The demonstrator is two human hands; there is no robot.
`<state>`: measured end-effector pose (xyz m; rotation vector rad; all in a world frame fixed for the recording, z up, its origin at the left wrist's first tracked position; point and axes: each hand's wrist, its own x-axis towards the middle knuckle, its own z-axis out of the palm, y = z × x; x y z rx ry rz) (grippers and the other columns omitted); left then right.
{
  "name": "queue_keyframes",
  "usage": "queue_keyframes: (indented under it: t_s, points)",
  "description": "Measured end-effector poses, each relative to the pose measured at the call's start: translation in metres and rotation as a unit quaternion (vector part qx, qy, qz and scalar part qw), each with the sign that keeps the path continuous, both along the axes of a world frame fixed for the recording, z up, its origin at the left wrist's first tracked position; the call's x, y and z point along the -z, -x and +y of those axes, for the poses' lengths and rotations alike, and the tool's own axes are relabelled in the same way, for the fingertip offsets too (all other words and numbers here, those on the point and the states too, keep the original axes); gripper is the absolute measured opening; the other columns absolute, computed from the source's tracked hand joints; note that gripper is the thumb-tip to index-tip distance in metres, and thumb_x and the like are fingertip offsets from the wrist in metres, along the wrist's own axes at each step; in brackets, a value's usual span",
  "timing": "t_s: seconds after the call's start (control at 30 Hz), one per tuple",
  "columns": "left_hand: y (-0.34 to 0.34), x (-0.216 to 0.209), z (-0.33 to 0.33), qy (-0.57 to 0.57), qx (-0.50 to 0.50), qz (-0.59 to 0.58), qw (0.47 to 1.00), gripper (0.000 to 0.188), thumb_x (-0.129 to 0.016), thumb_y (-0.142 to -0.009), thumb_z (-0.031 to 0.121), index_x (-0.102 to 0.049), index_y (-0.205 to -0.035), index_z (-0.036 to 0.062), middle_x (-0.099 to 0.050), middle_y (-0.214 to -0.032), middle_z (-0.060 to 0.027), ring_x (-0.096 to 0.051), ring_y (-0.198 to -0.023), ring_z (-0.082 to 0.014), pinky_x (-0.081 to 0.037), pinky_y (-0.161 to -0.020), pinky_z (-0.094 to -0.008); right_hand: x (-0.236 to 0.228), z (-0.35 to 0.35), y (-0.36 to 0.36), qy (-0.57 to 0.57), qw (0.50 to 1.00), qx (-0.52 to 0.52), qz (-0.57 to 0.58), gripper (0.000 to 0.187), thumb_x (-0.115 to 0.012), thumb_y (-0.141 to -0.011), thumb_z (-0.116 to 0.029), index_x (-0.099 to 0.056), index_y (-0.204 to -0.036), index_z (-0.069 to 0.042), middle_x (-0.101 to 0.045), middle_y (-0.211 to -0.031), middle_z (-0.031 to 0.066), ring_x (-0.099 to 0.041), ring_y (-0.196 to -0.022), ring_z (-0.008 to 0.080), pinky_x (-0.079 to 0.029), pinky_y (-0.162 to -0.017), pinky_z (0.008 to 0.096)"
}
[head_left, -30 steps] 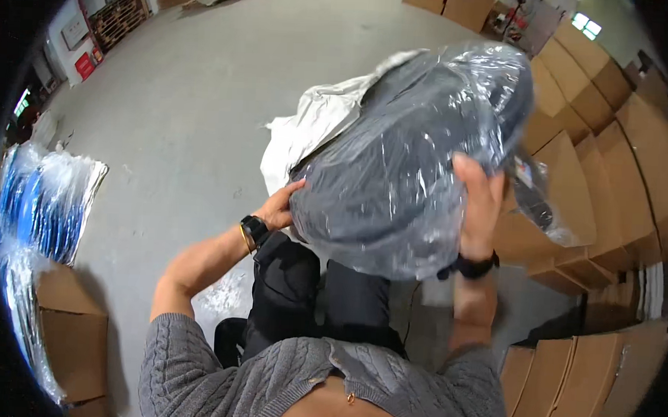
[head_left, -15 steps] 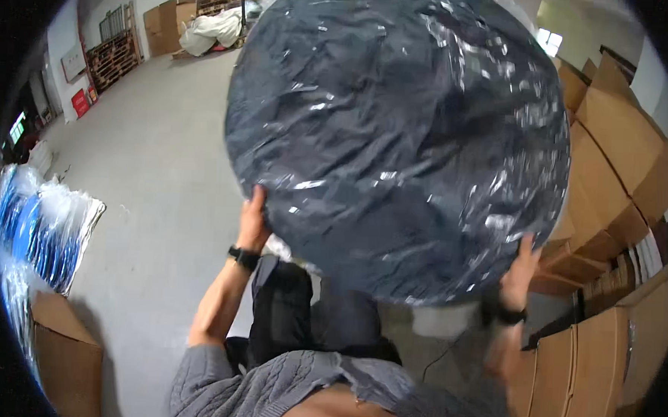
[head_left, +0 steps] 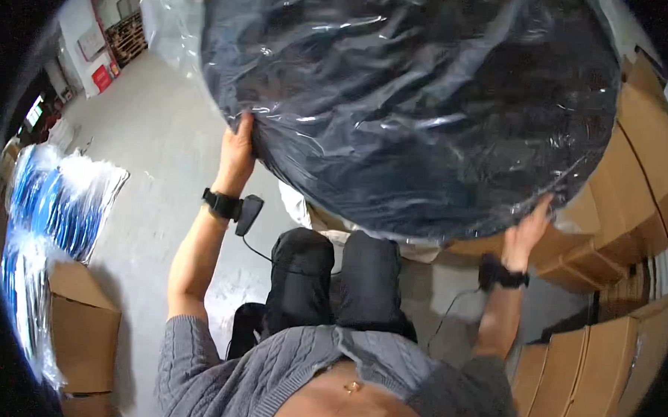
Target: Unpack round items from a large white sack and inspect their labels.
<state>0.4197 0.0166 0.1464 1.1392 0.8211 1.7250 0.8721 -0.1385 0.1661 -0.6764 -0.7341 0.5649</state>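
Note:
A large, round, dark item in clear plastic wrap (head_left: 412,115) is held up in front of me and fills the upper middle of the head view. My left hand (head_left: 237,153) grips its lower left rim, with the thumb lying on the near face. On the lower right rim is my right hand (head_left: 527,230), its thumb on the near face too. The other fingers of both hands are hidden behind the item. Loose clear film (head_left: 171,22) sticks out past its upper left edge. The item's top runs out of view.
Blue plastic-wrapped goods (head_left: 58,204) are stacked at the left beside a cardboard box (head_left: 82,339). Large cardboard boxes (head_left: 580,368) line the right side. Wooden pallets (head_left: 127,37) stand far left. White material (head_left: 297,207) lies below the item. Cables hang from both wrist devices.
The round item has risen and come nearer, now looking larger. Both hands have moved up with it, still gripping its rim. More of the loose film shows at the upper left.

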Motion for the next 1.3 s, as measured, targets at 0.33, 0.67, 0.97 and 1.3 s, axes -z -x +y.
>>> queue_keyframes:
  t_s: [0.33,0.67,0.97,1.3]
  points:
    - [-0.101,-0.051,-0.007,0.043,0.479,-0.243,0.842,0.089,-0.046,-0.072,0.072,-0.036,-0.132,0.008,-0.026,-0.14,-0.0228,-0.026,-0.126,-0.0471,-0.024,-0.096,-0.0688,0.006,0.006,0.051,0.021,0.902,0.181,-0.392,0.037,-0.065,-0.081,-0.008,-0.051,-0.114,0.003,-0.057,-0.11,0.0117,-0.057,-0.093,0.0188,-0.048,-0.079,0.0329]
    - [0.003,0.142,-0.042,0.491,0.159,-0.183,0.836,0.022,-0.054,-0.083,0.0,-0.052,-0.104,-0.0016,-0.06,-0.098,-0.0118,-0.058,-0.091,-0.0226,-0.049,-0.086,-0.0372,0.116,0.022,0.157,-0.013,0.713,-0.094,-0.695,0.034,-0.074,-0.067,-0.025,-0.054,-0.09,-0.009,-0.052,-0.077,0.0037,-0.054,-0.066,0.0197,-0.047,-0.058,0.0312]
    - [0.03,0.185,-0.014,0.499,0.204,-0.154,0.828,0.019,-0.054,-0.085,0.009,-0.054,-0.101,-0.002,-0.061,-0.096,-0.0099,-0.058,-0.093,-0.0229,-0.046,-0.089,-0.0366,0.081,-0.013,0.104,0.003,0.711,-0.31,-0.631,0.017,-0.074,-0.069,-0.016,-0.061,-0.07,-0.006,-0.056,-0.066,0.0038,-0.055,-0.061,0.0167,-0.045,-0.054,0.0278]
    - [0.064,0.239,0.078,0.564,0.231,0.15,0.779,0.038,-0.066,-0.079,0.025,-0.057,-0.104,-0.0022,-0.064,-0.097,-0.0106,-0.064,-0.086,-0.0227,-0.053,-0.077,-0.0369,0.255,0.084,-0.034,0.436,0.782,-0.346,0.281,0.043,-0.062,-0.083,-0.031,-0.054,-0.116,-0.005,-0.059,-0.107,0.0129,-0.054,-0.103,0.0252,-0.044,-0.087,0.0361]
